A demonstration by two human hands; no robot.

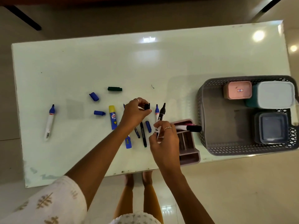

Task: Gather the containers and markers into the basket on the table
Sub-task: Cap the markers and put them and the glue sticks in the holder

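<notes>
The basket (202, 113) stands at the table's (97, 62) right end, its far right side cut off by the frame. Inside it are a pink box (237, 90), a white-lidded teal box (275, 94) and a grey box (271, 126). Just left of the basket sits a pink organiser (189, 156), partly hidden by the right hand (165, 143), which grips an uncapped black marker (161, 113) and a capped one (189, 128) pointing at the basket. Further left, the left hand (134, 112) pinches a black cap (146, 106). That forearm covers parts of several markers, so their number is unclear. Further from the basket lie a glue stick (113, 117), blue caps (94, 96), a green cap (114, 89) and a blue marker (50, 122).
</notes>
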